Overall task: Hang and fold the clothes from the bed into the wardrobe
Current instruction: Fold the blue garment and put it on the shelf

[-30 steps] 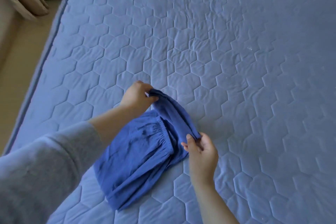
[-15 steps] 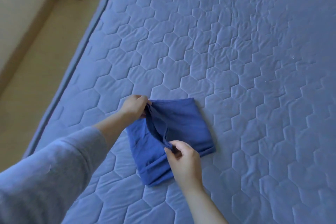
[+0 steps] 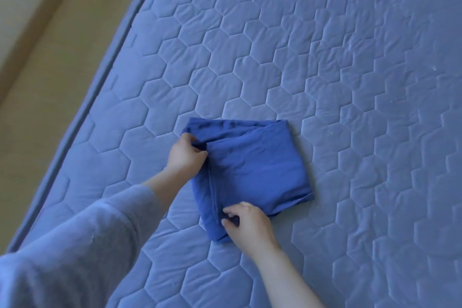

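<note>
A dark blue garment lies folded into a compact rectangle on the pale blue quilted bed. My left hand pinches the folded edge at the garment's far left corner. My right hand pinches the same edge at the near corner, fingers curled on the cloth. The folded layer lies flat across the top of the bundle. No wardrobe is in view.
The bed's left edge runs diagonally, with tan floor beyond it. A pale wall shows at the upper left. My grey left sleeve fills the lower left corner.
Both hands carried the gathered waistband end over the garment and laid it down, making a flatter, squarer bundle. The view also swung so more floor shows at left.
</note>
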Motion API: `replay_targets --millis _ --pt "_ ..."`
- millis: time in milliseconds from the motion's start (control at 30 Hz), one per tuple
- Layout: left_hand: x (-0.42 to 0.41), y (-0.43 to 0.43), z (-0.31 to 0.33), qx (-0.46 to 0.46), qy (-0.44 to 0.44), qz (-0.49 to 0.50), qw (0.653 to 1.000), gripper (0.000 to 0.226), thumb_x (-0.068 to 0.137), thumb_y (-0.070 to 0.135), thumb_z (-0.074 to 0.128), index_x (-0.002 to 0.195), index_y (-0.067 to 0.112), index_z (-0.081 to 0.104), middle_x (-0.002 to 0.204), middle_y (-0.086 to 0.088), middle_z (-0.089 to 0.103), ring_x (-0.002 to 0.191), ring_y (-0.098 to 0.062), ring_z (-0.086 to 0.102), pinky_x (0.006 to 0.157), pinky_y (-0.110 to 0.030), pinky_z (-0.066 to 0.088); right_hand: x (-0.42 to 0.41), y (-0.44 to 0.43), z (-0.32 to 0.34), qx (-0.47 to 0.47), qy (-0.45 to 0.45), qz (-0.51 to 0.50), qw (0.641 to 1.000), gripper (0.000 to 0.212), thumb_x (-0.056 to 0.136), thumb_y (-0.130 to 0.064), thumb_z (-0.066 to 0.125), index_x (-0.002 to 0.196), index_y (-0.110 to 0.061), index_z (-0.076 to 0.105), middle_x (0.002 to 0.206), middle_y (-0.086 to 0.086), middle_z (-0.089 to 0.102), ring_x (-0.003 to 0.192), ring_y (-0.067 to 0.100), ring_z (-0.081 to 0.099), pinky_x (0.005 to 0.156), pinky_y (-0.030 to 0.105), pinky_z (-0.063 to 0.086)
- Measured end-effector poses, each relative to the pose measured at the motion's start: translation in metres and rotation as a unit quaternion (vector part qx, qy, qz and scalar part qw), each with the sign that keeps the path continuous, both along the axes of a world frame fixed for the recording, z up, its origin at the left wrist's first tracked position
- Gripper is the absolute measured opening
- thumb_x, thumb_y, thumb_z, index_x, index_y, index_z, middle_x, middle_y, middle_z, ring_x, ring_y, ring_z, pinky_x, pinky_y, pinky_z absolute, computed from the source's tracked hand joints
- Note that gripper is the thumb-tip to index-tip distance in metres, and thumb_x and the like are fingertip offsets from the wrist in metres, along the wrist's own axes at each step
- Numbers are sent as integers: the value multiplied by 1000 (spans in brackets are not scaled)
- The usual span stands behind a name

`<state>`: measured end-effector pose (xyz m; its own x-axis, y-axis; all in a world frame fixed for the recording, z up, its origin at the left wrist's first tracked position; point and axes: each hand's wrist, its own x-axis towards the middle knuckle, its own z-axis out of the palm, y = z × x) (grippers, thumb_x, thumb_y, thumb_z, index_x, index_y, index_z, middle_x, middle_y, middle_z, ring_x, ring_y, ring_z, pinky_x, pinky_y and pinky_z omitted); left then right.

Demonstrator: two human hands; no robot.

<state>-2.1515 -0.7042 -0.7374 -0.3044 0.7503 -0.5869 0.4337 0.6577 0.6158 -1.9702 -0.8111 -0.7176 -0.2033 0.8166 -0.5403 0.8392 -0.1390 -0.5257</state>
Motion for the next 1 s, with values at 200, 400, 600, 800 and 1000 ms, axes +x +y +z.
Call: replay_targets --millis 200,400,600,800,1000 --pt "4 -33 1 -23 49 45 998 78 68 41 83 126 11 40 123 -12 51 109 -29 55 87 -43 51 28 23 11 124 -1 -145 982 9 88 -19 65 84 -16 72 83 -1 71 77 18 65 70 33 51" --pt "17 -52 -7 -79 9 80 994 74 62 46 86 112 16 41 112 -4 55 97 -23 58 67 -32 46 72 66 12 168 -52 -239 955 30 86 -16 70 115 -8 66 118 10 63 112 28 56 95 34 41" --pt "28 -67 -14 -103 -38 147 983 65 64 44 87 105 18 44 86 11 52 73 -7 52 54 -21 39 89 97 -2 8 -30 -310 950 74 84 -37 73 143 -8 39 140 11 48 128 28 47 104 35 40" --pt "35 -70 -10 -82 -60 118 988 23 78 23 77 91 15 60 87 3 65 77 -13 59 58 -24 42 86 101 -11 -18 -40 -334 941 33 80 -29 75 97 -7 56 98 7 66 92 31 62 80 38 51" --pt "47 -65 30 -20 -69 74 995 11 85 7 59 88 18 59 83 8 63 76 -4 56 60 -17 40 90 95 22 25 15 -306 951 21 79 -18 67 82 -4 51 79 10 64 74 32 62 65 39 51"
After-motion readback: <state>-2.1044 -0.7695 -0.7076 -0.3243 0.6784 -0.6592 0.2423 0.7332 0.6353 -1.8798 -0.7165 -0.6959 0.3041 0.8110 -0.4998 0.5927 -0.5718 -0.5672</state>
